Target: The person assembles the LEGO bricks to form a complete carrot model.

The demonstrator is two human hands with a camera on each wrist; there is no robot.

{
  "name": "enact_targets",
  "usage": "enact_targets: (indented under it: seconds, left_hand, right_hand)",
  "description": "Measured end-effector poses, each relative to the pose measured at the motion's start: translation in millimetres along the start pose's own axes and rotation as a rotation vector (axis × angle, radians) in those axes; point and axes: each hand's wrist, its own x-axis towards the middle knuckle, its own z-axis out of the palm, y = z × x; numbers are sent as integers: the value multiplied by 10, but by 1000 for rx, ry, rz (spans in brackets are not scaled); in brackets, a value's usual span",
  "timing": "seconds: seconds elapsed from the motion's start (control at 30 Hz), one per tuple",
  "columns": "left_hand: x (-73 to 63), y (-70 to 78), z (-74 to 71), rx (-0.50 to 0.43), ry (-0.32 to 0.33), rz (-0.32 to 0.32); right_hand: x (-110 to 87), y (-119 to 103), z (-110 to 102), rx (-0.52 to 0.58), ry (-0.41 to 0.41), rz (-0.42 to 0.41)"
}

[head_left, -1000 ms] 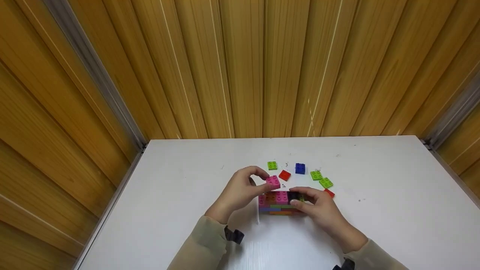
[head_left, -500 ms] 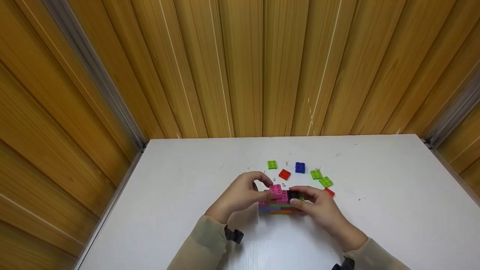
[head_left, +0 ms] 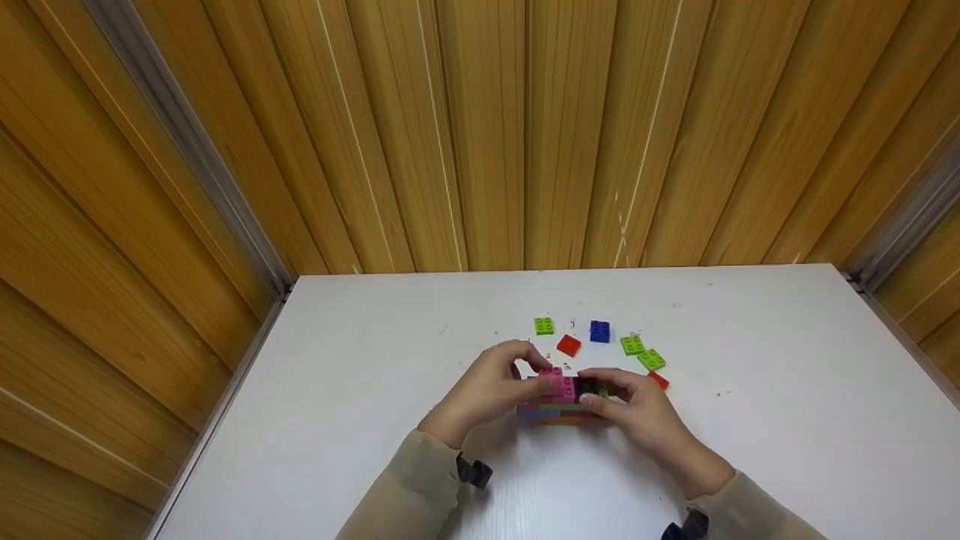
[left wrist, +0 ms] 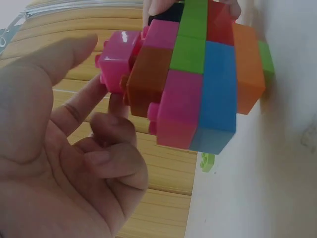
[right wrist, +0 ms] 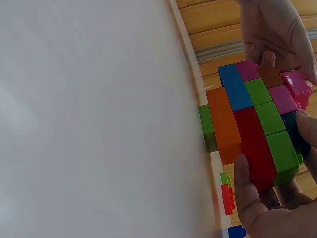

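A block of stacked toy building bricks [head_left: 551, 412] in blue, orange, red, green and pink stands on the table, between both hands. My left hand [head_left: 491, 386] has thumb and index finger about a pink brick [left wrist: 119, 57] on the block's top. In the left wrist view, this brick sits over the brown brick [left wrist: 148, 79] and a second pink one; whether it is fully seated I cannot tell. My right hand [head_left: 637, 409] grips the block's right end, its thumb by the black brick [right wrist: 292, 131] and a finger under the red brick [right wrist: 253, 148].
Loose bricks lie behind the block on the white table [head_left: 375, 352]: several green ones [head_left: 544, 326], a blue one [head_left: 600, 331], and two red ones [head_left: 568, 345]. A wood-patterned wall [head_left: 480, 150] rises at the table's back edge.
My left hand has brought the pink brick down and slightly right, from above the block's back onto its top. The right hand keeps its grip on the block's right end.
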Motion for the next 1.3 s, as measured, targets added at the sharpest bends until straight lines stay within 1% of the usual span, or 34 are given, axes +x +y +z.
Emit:
enact_targets:
  seconds: [0.1, 0.2, 0.43, 0.57, 0.77, 1.0, 1.3]
  left_hand:
    - [13, -22, 21, -18, 4, -16]
    - [28, -43, 23, -24, -4, -17]
    - [35, -71, -15, -30, -2, -37]
    - [31, -78, -13, -30, -1, -39]
    - [36, -76, 4, -33, 1, -43]
    - [32, -83, 19, -60, -9, 6]
    - [15, -87, 38, -32, -12, 6]
  right_hand:
    - [4, 0, 4, 14, -7, 5]
    - [7, 8, 3, 11, -9, 12]
    - [26, -1, 6, 10, -27, 10]
    - [29, 2, 7, -1, -24, 5]
    - [27, 12, 4, -25, -7, 25]
    - [24, 26, -4, 12, -13, 6]
    - [32, 39, -4, -9, -16, 20]
